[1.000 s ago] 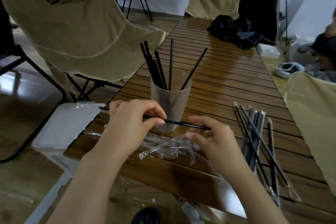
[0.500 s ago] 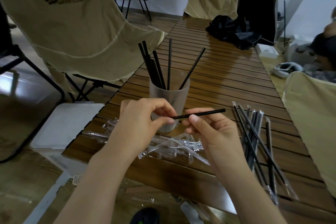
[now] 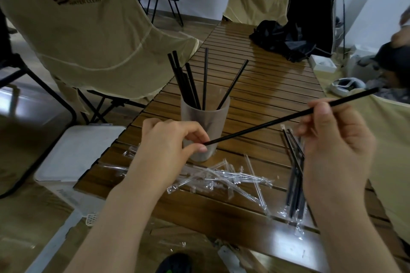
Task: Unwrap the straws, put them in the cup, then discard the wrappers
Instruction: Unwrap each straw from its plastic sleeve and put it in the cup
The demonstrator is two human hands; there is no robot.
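Note:
My right hand [image 3: 332,139] pinches a bare black straw [image 3: 277,121] near its upper part. The straw slants down to the left, and my left hand [image 3: 170,142] pinches its lower tip between thumb and fingers. I cannot make out any clear wrapper in that hand. Just behind the left fingers, a frosted cup [image 3: 205,117] stands on the slatted wooden table [image 3: 255,86] with several black straws upright in it. Empty clear wrappers [image 3: 221,175] lie scattered in front of the cup. Under my right hand lies a bundle of wrapped straws [image 3: 295,184].
A tan folding chair [image 3: 88,35] stands left of the table, above a white bin lid [image 3: 77,150] on the floor. A black cloth bundle [image 3: 281,40] lies at the table's far end. More tan fabric [image 3: 395,150] borders the right edge. A person sits at far right.
My right hand has drawn the straw up and to the right, sliding it through the left fingers until only its tip is there. The left hand stayed by the cup.

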